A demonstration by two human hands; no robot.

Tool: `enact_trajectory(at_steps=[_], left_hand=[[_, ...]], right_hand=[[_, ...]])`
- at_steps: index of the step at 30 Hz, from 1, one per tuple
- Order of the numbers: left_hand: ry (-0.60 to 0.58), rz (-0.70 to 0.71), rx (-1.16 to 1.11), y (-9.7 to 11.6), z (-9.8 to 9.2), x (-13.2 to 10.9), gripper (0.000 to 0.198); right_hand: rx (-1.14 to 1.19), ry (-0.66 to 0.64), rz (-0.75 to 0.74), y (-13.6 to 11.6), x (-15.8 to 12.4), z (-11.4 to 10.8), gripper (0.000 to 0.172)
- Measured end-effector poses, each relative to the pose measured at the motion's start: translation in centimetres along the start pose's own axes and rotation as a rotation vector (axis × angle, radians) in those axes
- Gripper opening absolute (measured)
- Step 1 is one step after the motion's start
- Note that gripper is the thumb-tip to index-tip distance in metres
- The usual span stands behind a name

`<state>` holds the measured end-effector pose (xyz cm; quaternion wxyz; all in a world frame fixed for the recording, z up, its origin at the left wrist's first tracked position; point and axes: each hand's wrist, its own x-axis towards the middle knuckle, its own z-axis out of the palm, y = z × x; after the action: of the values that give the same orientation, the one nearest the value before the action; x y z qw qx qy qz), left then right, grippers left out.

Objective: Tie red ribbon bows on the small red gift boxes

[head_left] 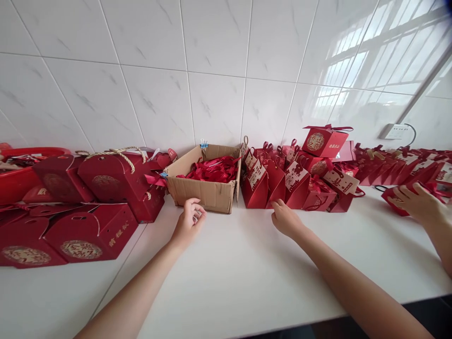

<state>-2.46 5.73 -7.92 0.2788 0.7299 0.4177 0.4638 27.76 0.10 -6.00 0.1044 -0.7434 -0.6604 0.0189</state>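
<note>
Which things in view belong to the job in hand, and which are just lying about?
Likely the job:
cardboard box, just behind the left hand
red ribbons inside it
small red boxes, at the right hand

Apparently just lying about:
larger red boxes, at left
red basin
power strip, at right

Front-left red box [92,233]: gold 前程 on side, last characters unclear; round emblem [81,249] looks like 金榜题名. Top red box [329,142]: emblem looks like 乔迁之喜. White tags [257,175] on centre red boxes [254,195]: too small.

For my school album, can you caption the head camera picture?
Left hand near a cardboard box of red ribbons, right hand near red gift boxes.
</note>
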Motion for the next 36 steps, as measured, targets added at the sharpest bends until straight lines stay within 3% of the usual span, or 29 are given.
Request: enact_trajectory(at_steps=[8, 14, 19, 23, 28, 36], left_hand=[[0.018, 0.016, 0.018, -0.2, 0.2, -0.2, 0.033], [0.172, 0.014, 0.073, -0.8, -0.3, 0.3, 0.036], [0.206, 0.005, 0.082, -1.1, -0.5, 0.6, 0.037], [0.214, 0.002, 0.091, -1.0, -0.4, 0.5, 0.035], [0.23, -0.004, 0.112, -0.7, -0.2, 0.4, 0.033], [0.579, -0.147, 0.187, -2.4, -3.3, 1.7, 0.046]], right_hand=[[0.077, 0.051, -0.037, 0.5, 0.4, -0.4, 0.046], [0.139, 0.164, -0.027, -0.8, -0.7, -0.8, 0.045], [0.372, 0.224, -0.303, -2.8, -0.3, 2.0, 0.056], [0.401, 0.193, -0.292, -3.3, 1.0, 4.1, 0.06], [0.397, 0.164, -0.262, -3.4, 0.8, 4.2, 0.056], [0.34, 0.064, -0.244, -3.5, -0.2, 4.0, 0.054]])
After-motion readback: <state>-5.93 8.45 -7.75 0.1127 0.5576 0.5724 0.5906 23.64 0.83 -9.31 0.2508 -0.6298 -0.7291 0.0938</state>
